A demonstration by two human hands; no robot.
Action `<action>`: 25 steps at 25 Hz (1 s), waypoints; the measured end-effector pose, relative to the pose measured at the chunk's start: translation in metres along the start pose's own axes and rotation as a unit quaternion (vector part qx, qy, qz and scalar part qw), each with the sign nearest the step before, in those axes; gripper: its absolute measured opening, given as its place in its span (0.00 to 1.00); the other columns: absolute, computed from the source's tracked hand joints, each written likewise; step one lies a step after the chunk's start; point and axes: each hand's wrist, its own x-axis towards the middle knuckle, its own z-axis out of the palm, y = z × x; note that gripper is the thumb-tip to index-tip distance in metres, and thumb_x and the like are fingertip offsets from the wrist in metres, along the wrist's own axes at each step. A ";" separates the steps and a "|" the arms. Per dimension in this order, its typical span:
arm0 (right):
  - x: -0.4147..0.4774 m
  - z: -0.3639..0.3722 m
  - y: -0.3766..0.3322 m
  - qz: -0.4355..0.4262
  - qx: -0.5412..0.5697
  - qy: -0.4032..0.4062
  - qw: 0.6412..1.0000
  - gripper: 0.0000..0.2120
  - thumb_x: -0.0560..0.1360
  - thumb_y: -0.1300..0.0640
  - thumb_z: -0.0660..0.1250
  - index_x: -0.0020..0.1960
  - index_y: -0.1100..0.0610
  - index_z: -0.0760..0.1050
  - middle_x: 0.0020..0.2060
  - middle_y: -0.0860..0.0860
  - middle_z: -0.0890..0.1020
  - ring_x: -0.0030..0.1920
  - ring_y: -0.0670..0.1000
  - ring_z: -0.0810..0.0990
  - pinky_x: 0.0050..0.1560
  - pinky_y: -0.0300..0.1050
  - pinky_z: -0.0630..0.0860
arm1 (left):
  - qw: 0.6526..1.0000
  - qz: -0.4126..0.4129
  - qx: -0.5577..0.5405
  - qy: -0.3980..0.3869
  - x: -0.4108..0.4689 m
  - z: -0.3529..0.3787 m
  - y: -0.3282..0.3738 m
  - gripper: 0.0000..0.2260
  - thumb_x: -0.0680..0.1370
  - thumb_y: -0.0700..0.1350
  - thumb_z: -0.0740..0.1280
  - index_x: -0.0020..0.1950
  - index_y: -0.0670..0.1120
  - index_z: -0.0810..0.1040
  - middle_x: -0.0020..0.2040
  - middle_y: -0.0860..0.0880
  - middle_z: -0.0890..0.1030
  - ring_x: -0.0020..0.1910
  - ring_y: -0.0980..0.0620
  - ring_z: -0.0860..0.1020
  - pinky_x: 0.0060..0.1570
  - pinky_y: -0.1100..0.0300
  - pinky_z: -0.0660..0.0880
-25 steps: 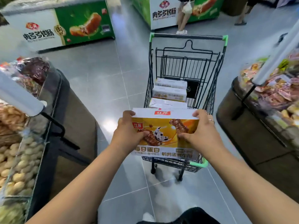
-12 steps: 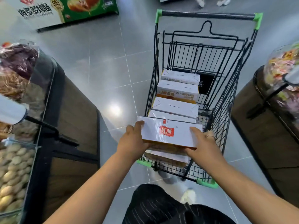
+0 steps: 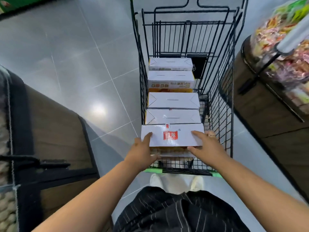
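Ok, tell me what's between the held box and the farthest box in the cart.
Head view: three white-topped boxes separate the held box from the farthest box.

Supermarket aisle, by every sign. Black wire shopping cart [image 3: 220,123] with green corner caps, loaded with a row of matching white boxes [image 3: 173,101]. Bulk bin of bright wrapped snacks [image 3: 275,64] under a clear cover on the right, another bin of pale loose pieces [image 3: 5,215] on the left. Glossy grey floor tiles [image 3: 66,64] in between.
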 end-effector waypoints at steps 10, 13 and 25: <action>0.010 0.037 0.014 0.051 0.057 -0.036 0.996 0.37 0.71 0.41 0.71 0.75 0.43 0.60 0.77 0.58 0.49 0.74 0.60 0.61 0.74 0.52 0.61 | 0.998 0.040 0.002 -0.043 0.022 0.008 -0.012 0.40 0.73 0.55 0.72 0.78 0.52 0.52 0.72 0.41 0.62 0.70 0.42 0.65 0.70 0.50 0.65; 0.004 0.036 0.012 0.053 0.043 -0.019 0.997 0.39 0.72 0.43 0.71 0.77 0.46 0.56 0.78 0.56 0.45 0.75 0.59 0.58 0.73 0.48 0.58 | 0.997 0.072 0.008 -0.023 0.022 -0.003 -0.009 0.42 0.73 0.53 0.73 0.79 0.50 0.52 0.74 0.43 0.60 0.72 0.43 0.64 0.70 0.52 0.63; -0.093 -0.071 0.010 0.032 0.112 0.169 0.979 0.43 0.71 0.40 0.72 0.77 0.41 0.51 0.78 0.52 0.44 0.77 0.53 0.54 0.71 0.48 0.59 | 0.946 0.313 0.055 0.067 -0.036 -0.049 0.131 0.45 0.73 0.58 0.72 0.78 0.57 0.44 0.79 0.48 0.50 0.76 0.44 0.58 0.70 0.49 0.62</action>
